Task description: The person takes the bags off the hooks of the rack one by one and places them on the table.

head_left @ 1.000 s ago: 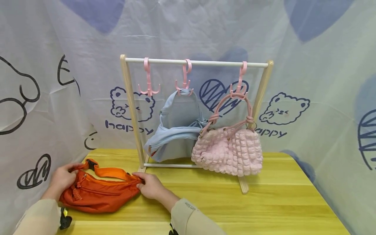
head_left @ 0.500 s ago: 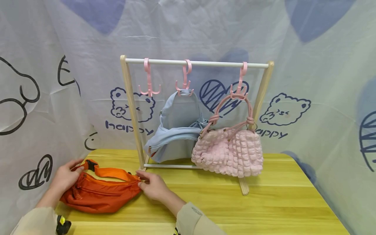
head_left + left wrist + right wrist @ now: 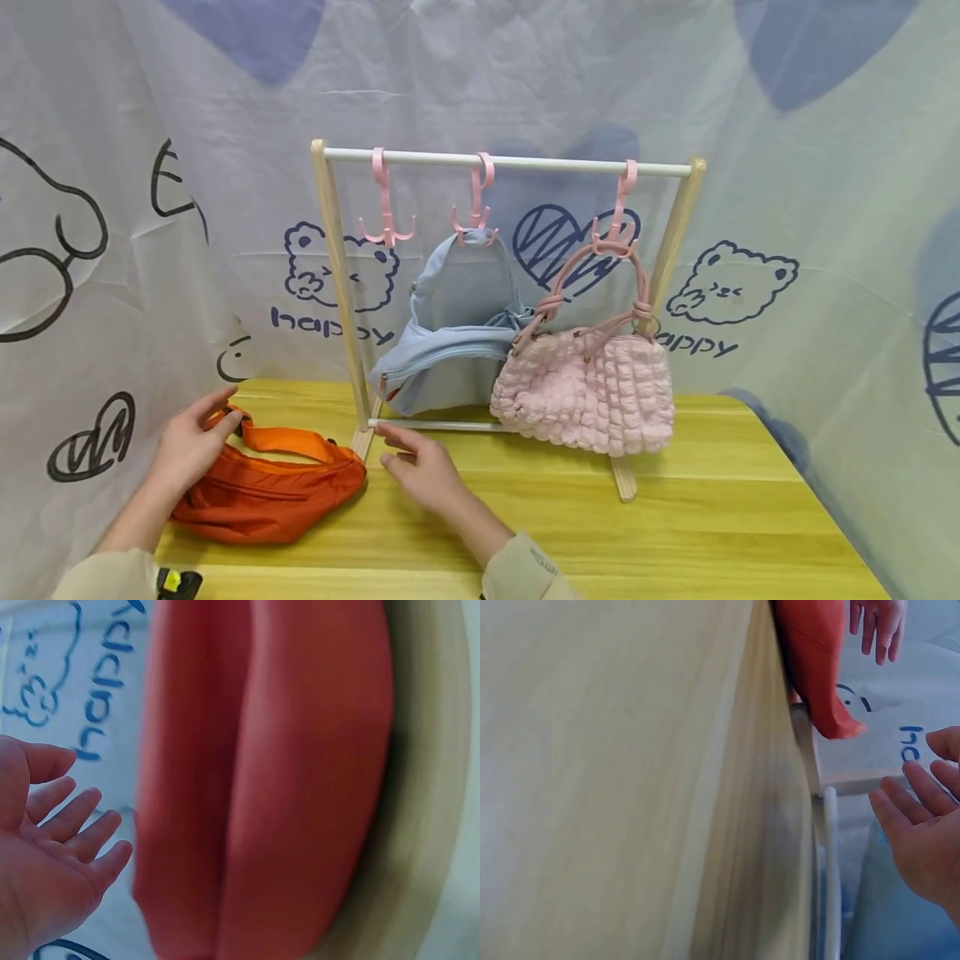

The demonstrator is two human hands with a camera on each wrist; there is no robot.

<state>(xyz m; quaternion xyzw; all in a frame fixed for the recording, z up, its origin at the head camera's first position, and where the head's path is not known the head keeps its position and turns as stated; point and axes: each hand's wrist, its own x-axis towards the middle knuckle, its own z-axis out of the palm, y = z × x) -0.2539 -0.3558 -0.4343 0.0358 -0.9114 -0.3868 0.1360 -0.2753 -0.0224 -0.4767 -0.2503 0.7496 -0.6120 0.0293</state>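
An orange-red waist bag [image 3: 273, 500] lies on the wooden table at the left, its orange strap [image 3: 288, 442] looped along the top. Over the bag's left end is my left hand [image 3: 186, 450], thumb and fingers apart near the black buckle. The left wrist view shows that hand [image 3: 56, 862] with loosely extended fingers, gripping nothing, beside the bag [image 3: 300, 765]. My right hand [image 3: 429, 473] hovers just right of the bag, apart from it, fingers relaxed. In the right wrist view its palm [image 3: 930, 847] holds nothing.
A wood-and-white rack [image 3: 341, 292] stands behind, with pink hooks [image 3: 386, 208] on its bar. A light blue bag [image 3: 442, 350] hangs from the middle hook and a pink puffy handbag [image 3: 592, 392] from the right one. The left hook bears no bag. Printed cloth surrounds the table [image 3: 712, 500].
Both hands have let go of the orange waist bag. My right hand has drawn away to the right; my left has shifted slightly right and spread its fingers.
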